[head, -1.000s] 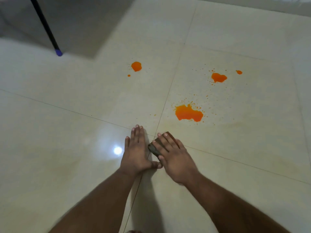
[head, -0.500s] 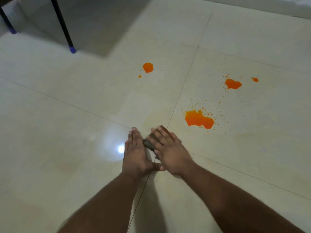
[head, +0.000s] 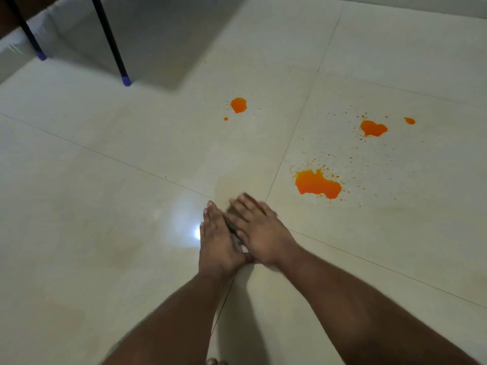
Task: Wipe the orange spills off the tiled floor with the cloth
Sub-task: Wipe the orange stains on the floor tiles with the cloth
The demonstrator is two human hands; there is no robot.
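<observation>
Fingers (head: 246,206) of the right hand (head: 259,233) are laid out straight and slightly spread, pressed flat over a dark cloth (head: 232,222), of which only a narrow strip is seen between the two hands. Fingers (head: 212,214) of the left hand (head: 214,242) are likewise held straight and close together, flat on the tiled floor (head: 105,206) just beside the cloth; whether its edge is touched by them cannot be told, as this part is blurred. The two hands are set side by side, meeting near the thumbs, with both forearms reaching in from the lower edge of the view.

The cloth is found on the floor close to a crossing of grout lines, near the middle of the view. A faint damp-looking smear is seen on the tile just beyond the fingertips. The largest orange spill (head: 317,184) is spread on the tile ahead and to the right of the hands, apart from the cloth, ringed by fine droplets. Farther off, a second spill (head: 373,128) and a small drop (head: 409,120) are seen to the right, and a round spill (head: 238,104) lies ahead on the neighbouring tile.

At the far left, two black furniture legs (head: 109,40) with blue caps (head: 126,81) are stood on the floor.
</observation>
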